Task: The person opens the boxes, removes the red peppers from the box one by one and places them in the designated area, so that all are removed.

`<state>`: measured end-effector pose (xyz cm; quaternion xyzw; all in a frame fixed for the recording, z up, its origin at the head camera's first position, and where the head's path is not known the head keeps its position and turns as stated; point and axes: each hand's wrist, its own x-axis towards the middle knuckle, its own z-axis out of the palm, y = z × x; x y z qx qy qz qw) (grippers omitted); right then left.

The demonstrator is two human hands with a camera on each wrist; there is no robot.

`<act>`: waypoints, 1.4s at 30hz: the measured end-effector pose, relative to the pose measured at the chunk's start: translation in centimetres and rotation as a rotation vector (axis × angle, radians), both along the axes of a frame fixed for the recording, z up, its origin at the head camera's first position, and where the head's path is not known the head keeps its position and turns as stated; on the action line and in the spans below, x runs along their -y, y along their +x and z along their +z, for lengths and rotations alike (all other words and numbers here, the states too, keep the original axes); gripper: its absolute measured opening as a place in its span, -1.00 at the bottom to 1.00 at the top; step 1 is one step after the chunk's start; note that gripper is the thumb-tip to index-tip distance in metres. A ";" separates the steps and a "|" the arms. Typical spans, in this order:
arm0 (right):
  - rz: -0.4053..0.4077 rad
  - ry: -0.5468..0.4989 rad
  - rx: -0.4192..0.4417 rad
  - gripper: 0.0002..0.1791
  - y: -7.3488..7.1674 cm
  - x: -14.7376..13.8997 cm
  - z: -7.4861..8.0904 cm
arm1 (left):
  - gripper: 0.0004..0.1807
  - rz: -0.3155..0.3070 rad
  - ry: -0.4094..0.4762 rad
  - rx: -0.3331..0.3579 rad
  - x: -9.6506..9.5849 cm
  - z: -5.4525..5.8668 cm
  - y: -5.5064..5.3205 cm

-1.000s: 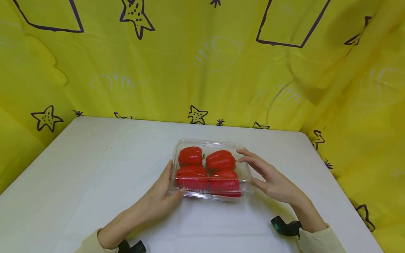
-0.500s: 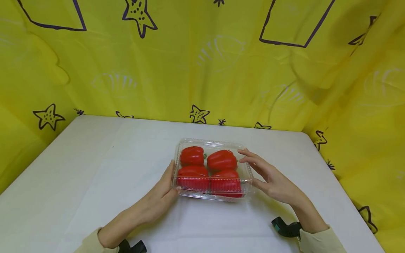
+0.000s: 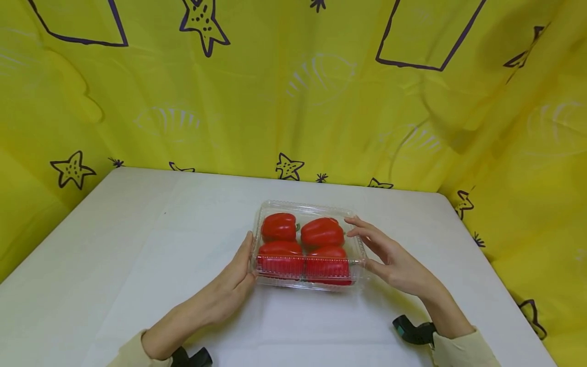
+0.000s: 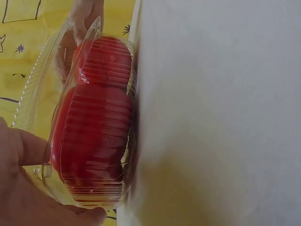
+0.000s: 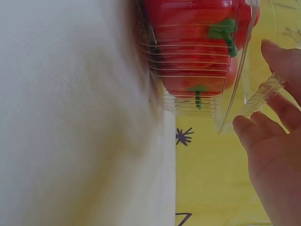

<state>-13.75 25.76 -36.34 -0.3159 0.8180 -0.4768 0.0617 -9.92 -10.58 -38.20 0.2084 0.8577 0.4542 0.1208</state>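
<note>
The clear plastic container point(image 3: 298, 206) sat on the white table point(image 3: 137, 275), near its middle, with both hands on it. Inside lay four red bell peppers in two rows: one at far left point(image 3: 278, 227), one at far right point(image 3: 322, 232), one at near left point(image 3: 281, 252) and one at near right point(image 3: 326, 252). The right wrist view showed two green stems point(image 5: 223, 34) through the ridged wall.

The left hand point(image 3: 229, 290) lay along the container's left end, its fingers extended against the side and its thumb by the near corner; thumb and fingers stood apart, touching the plastic without wrapping round it. The right hand point(image 3: 396, 265) was bent round the right-hand edge, thumb low at the side and fingers over the top, apart from each other with the rim between them.

Pale sleeves point(image 3: 465, 351) covered the forearms, and a dark device point(image 3: 415, 331) showed beside each wrist. Behind the table hung a yellow cloth point(image 3: 247, 97) printed with dark starfish and pale fish outlines.
</note>
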 end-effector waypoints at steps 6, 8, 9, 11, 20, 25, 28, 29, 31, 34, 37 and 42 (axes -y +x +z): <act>0.000 -0.001 -0.016 -0.38 -0.1 0.0 0.4 | -0.11 0.031 -0.149 -0.015 0.8 0.8 -0.3; -0.003 0.000 -0.018 -0.37 -0.1 0.1 0.5 | -0.06 0.042 -0.186 -0.030 1.1 1.0 -0.5; -0.003 -0.001 -0.019 -0.37 -0.2 0.1 0.5 | -0.03 0.047 -0.201 -0.031 1.2 1.1 -0.6; -0.002 0.001 -0.022 -0.37 -0.2 0.2 0.5 | 0.02 0.046 -0.241 -0.039 1.5 1.1 -0.8; 0.000 0.018 -0.039 -0.38 -0.5 0.3 0.9 | 0.27 0.016 -0.409 -0.181 0.7 1.6 -2.3; -0.003 0.017 -0.033 -0.43 -0.7 0.4 1.4 | 0.38 -0.008 -0.468 -0.280 0.0 2.1 -3.3; -0.014 0.030 -0.027 -0.44 -0.9 0.5 1.8 | 0.45 -0.006 -0.467 -0.297 -0.2 2.2 -3.6; -0.019 0.037 -0.030 -0.43 -1.0 0.6 2.0 | 0.46 -0.003 -0.466 -0.291 -0.2 2.3 -3.7; -0.033 0.059 -0.041 -0.40 -1.2 0.6 2.3 | 0.47 0.001 -0.473 -0.284 -0.3 2.4 -3.8; -0.065 0.073 -0.059 -0.35 -1.5 0.8 2.8 | 0.43 0.006 -0.502 -0.277 -0.4 2.5 -3.8; -0.135 0.077 -0.063 -0.33 -1.7 1.1 2.9 | 0.42 0.017 -0.519 -0.276 -0.6 2.4 -3.7; -0.204 -0.039 -0.011 -0.33 -1.7 1.8 2.6 | 0.45 0.024 -0.533 -0.282 -0.9 2.3 -3.4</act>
